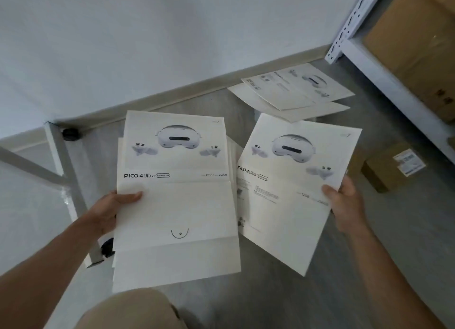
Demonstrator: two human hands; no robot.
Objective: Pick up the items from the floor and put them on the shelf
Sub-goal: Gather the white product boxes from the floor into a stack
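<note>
At nine o'clock, left hand (pixel 108 211) closed on a stack of sleeves (pixel 176 200), thumb pressed on the top sheet; several layered edges visible, exact count unclear. Just right of centre, at three o'clock, right hand (pixel 344 203) pinching a single sleeve (pixel 290 188) by its right edge, thumb on top, sheet tilted and lifted off the floor (pixel 320 299). Further back, toward one o'clock, two more sleeves (pixel 293 94) overlapping flat on the floor, near the foot of the shelf (pixel 384 82). At far right, two cardboard boxes: one large on the shelf (pixel 416 45), one small beneath it (pixel 391 168). Judged midway: gathering well advanced, two sheets left to collect, nothing from either hand placed on the shelf yet.
</note>
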